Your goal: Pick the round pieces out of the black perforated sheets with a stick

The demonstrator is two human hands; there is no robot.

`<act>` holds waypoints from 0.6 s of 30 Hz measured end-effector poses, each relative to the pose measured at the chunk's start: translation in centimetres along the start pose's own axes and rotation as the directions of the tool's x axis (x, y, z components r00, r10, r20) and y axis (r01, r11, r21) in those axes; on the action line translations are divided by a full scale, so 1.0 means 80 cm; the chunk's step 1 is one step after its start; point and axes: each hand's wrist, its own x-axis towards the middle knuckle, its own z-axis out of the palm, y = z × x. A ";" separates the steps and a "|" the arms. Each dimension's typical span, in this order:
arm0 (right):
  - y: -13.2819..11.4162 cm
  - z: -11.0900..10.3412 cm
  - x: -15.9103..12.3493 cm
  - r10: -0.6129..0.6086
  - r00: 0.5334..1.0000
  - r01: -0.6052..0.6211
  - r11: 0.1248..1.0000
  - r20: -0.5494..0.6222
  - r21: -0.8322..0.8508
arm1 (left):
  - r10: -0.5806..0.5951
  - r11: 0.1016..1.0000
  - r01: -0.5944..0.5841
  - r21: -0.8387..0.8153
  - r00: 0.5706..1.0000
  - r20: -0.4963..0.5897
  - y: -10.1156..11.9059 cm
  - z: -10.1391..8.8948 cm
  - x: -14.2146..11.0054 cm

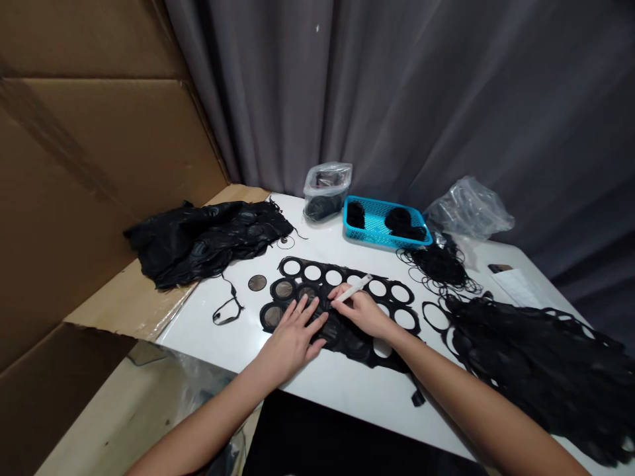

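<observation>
Against a grey fabric curtain (397,99), a white tabletop (317,390) carries a perforated black sheet (347,344) of thin film at its centre, likely light, limp and best lifted by the webbing between holes. The left hand (292,334) presses on it, open with fingers spread; the right hand (362,312) curls closed around a white pen-like stick (353,288).

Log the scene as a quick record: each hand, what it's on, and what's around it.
left hand: flat on black punched sheet
right hand: holds white pen-like tool, resting on the sheet
nearby: loose dark disc on white table
rest: blue basket, plastic bag, black sheet pile
</observation>
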 end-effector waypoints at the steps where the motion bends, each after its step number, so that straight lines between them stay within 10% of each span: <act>1: 0.000 0.001 0.000 -0.006 1.000 0.006 1.000 0.000 -0.005 | 0.000 1.000 0.000 -0.002 1.000 -0.001 0.000 0.001 0.000; 18: 0.003 0.026 -0.007 -0.247 0.967 0.254 0.894 0.068 -0.369 | -0.018 0.998 0.015 -0.060 0.999 -0.044 -0.004 0.007 -0.002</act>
